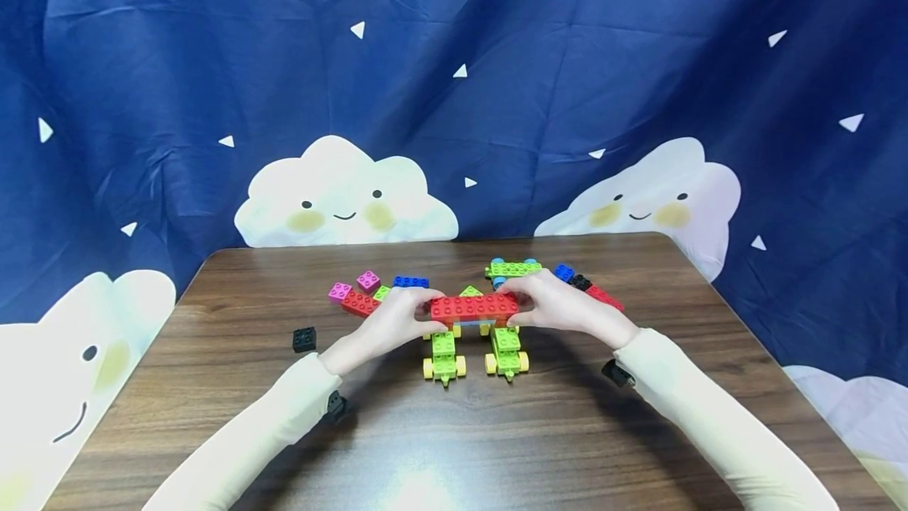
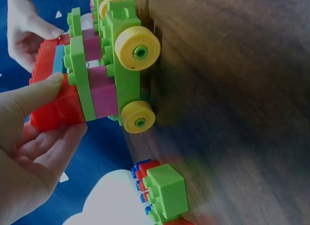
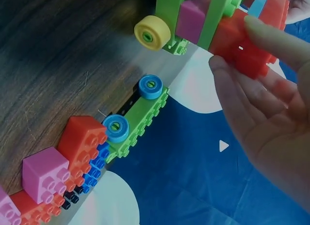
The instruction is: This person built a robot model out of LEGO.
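A long red brick (image 1: 474, 307) lies crosswise on top of a toy-brick build, between both hands. My left hand (image 1: 397, 318) pinches its left end, thumb on the near side and fingers behind. At the opposite end, my right hand (image 1: 556, 302) grips it the same way. A light blue brick (image 2: 58, 59) shows between red pieces. Under the red, a flat green brick (image 2: 81, 80) sits on a purple brick (image 2: 102, 92), which stands on a green wheeled base. Two such bases, a left base (image 1: 444, 345) and a right base (image 1: 507, 344), run side by side on yellow wheels (image 2: 138, 48).
Behind the build is another green base (image 1: 515, 269) with blue wheels. Pink (image 1: 368, 281), red (image 1: 360, 303) and blue bricks (image 1: 411, 282) lie back left, and a black brick (image 1: 304, 339) sits nearer. Blue (image 1: 563, 272), black and red bricks (image 1: 605, 297) lie right of it.
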Demonstrator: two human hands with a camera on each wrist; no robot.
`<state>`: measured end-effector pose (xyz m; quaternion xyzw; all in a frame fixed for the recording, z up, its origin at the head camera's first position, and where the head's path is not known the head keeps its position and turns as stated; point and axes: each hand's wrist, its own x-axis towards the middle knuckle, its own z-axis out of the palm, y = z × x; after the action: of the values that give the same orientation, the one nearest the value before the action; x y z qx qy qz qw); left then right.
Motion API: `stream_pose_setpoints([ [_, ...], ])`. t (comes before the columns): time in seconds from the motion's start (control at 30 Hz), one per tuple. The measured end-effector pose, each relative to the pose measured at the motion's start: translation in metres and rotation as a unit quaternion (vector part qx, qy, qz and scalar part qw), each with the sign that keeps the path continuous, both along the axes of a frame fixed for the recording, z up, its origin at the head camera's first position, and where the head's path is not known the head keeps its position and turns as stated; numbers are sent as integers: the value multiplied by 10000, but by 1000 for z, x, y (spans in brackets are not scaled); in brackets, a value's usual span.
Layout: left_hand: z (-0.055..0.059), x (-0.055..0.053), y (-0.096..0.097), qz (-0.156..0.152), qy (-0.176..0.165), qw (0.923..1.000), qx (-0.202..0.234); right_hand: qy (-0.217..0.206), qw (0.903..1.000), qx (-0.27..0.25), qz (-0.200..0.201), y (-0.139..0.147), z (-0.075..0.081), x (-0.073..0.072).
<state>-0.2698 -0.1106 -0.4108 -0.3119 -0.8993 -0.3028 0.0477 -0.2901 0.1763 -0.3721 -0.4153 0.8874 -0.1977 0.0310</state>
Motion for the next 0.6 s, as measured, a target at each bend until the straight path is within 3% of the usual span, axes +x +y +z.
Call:
stream_pose_setpoints([
  [0.3,-2,3,-1,-82,129,9998,-101,-107,9999,97,-58,5,-2,6],
  [0.6,4,6,-8,-86,-341,9994,75,-105,9997,123,-168,4,0,9],
])
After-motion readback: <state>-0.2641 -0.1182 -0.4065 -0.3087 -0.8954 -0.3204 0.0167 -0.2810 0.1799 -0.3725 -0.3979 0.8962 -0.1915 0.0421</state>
